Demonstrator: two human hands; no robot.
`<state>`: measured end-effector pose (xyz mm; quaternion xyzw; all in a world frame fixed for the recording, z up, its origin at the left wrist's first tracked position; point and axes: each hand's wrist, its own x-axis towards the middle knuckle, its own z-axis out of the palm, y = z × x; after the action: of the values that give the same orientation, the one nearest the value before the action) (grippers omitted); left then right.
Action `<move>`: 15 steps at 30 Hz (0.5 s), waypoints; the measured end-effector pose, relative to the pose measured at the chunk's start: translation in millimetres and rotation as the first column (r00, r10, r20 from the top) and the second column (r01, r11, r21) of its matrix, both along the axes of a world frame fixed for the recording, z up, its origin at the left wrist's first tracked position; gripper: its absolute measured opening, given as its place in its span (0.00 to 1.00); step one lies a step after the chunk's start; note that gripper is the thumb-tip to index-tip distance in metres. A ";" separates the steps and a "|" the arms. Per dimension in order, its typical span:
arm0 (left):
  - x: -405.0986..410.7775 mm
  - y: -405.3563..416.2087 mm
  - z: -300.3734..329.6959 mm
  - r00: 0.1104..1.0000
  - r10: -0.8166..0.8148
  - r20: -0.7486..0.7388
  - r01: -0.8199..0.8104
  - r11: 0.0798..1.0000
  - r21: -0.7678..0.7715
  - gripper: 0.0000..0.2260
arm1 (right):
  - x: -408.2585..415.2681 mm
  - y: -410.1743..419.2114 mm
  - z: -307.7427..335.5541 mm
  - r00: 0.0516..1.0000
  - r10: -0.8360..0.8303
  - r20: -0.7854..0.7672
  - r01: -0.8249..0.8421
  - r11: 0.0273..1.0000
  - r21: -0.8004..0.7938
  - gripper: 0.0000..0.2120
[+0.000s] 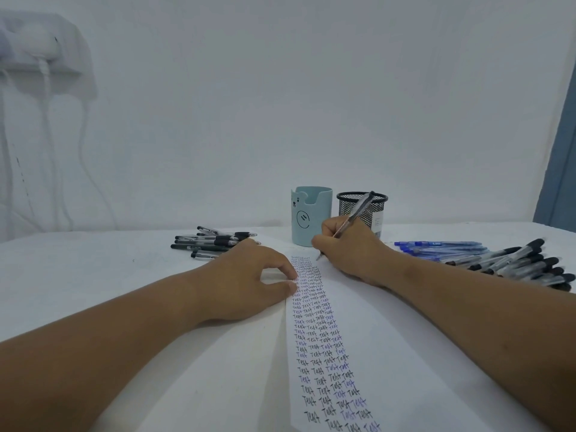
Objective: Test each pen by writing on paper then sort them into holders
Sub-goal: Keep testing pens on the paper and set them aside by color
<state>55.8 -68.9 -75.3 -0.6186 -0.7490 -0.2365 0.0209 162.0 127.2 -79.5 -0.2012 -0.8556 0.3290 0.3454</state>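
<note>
My right hand [349, 247] grips a clear-barrelled pen [355, 215], its tip touching the top of the white paper [383, 338] beside columns of handwritten "Test" words. My left hand [249, 275] rests on the table at the paper's left edge, thumb and forefinger tips pressing the sheet. Behind stand a teal bear-face holder [307, 219] and a black mesh holder [363, 205]. Several black pens [215, 241] lie at the back left. Blue pens [442, 246] and more black pens [523, 266] lie at the right.
The white table [93, 275] ends at a white wall. White cables [46, 151] hang from a socket at the far left. A blue curtain [561, 166] hangs at the right edge.
</note>
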 end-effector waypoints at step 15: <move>-6.3 2.7 -3.1 0.999 -0.030 -0.023 0.030 0.999 0.011 0.10 | 12.2 -11.0 13.4 0.959 0.028 -0.282 0.036 0.975 0.219 0.08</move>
<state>49.5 -66.1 -78.4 -0.6323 -0.7379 -0.2340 0.0292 174.2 116.2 -66.1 -0.1138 -0.8283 0.2561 0.4851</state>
